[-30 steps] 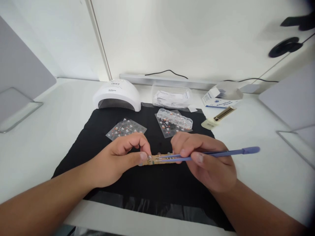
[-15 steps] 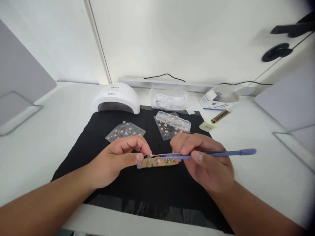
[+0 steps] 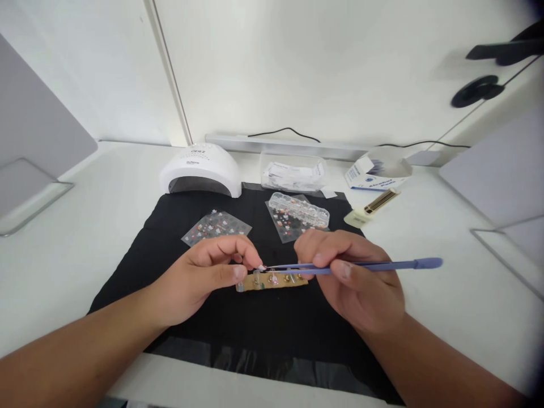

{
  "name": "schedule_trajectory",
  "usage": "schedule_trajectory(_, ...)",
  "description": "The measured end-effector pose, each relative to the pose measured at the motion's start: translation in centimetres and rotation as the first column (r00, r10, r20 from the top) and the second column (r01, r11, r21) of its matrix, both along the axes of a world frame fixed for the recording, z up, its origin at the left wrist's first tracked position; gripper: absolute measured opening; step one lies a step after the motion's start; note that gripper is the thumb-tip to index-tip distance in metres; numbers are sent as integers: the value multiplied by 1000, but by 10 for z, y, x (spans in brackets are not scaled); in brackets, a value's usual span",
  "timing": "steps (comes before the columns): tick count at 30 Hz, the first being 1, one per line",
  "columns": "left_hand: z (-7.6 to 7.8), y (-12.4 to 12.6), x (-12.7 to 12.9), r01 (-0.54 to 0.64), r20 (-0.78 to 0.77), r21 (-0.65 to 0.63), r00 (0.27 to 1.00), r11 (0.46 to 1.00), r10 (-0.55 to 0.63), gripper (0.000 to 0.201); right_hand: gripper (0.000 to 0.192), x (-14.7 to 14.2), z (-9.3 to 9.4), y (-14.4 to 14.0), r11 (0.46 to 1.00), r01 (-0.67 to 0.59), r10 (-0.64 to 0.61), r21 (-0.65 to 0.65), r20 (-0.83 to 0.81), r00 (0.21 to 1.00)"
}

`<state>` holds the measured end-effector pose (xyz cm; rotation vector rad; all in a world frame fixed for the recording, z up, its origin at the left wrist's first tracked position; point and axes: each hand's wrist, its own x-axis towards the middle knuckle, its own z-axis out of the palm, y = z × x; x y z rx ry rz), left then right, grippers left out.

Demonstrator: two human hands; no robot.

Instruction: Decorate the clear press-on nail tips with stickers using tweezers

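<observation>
In my right hand (image 3: 357, 277) is a pair of purple tweezers (image 3: 382, 265), gripped between thumb and fingers, with the tips pointing left. The two tips are slightly apart, close to my left index fingertip. My left hand (image 3: 208, 272) has its index finger and thumb curved towards each other with a gap between them. A tiny white and red piece (image 3: 262, 267), apparently a nail sticker, sits at the left index fingertip. Below the tips, a tan strip (image 3: 278, 280) carrying several decorated false nails lies on the black cloth (image 3: 255, 334).
Sticker sheets (image 3: 219, 224) lie on the cloth, and a clear compartment case (image 3: 298, 209) rests on another sheet. Behind stand a white nail lamp (image 3: 202, 167), a clear tray (image 3: 293, 173) of packets and an alcohol pads box (image 3: 378, 173). A polish bottle (image 3: 372, 208) lies right.
The tweezer tips have shifted very slightly at the left fingertip, and the tiny piece there appears turned a little. Both hands otherwise stay in place.
</observation>
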<state>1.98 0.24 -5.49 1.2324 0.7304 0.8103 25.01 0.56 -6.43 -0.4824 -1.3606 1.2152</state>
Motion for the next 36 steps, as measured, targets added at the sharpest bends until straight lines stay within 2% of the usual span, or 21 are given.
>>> schedule_trajectory(13,1,-1,2,-8,-38,9,999,1000,9,14,13,-1,0,-1,1000,-23,23,-7,-51,998)
schedule_trajectory(19,3,-2,3,14,-84,96,996,995,-6,8,13,0,1,0,1000,-23,22,-11,-58,998)
schedule_trajectory(25,-2,-5,4,-90,-162,174,980,981,119,10,12,4,3,5,1000,-19,18,-7,-64,998)
schedule_trajectory(28,-4,-5,3,-60,-280,361,945,931,169,13,10,8,2,10,999,-20,17,-43,-61,998)
schedule_trajectory(31,-3,-2,4,29,-382,557,896,830,225,15,8,11,-3,14,993,-17,13,-116,-41,999)
schedule_trajectory(34,-2,0,6,110,-454,653,849,749,271,14,7,12,-6,17,988,-1,-4,-157,-33,999)
schedule_trajectory(36,-1,0,8,160,-488,678,828,717,276,13,7,13,-6,20,987,16,-24,-162,-48,999)
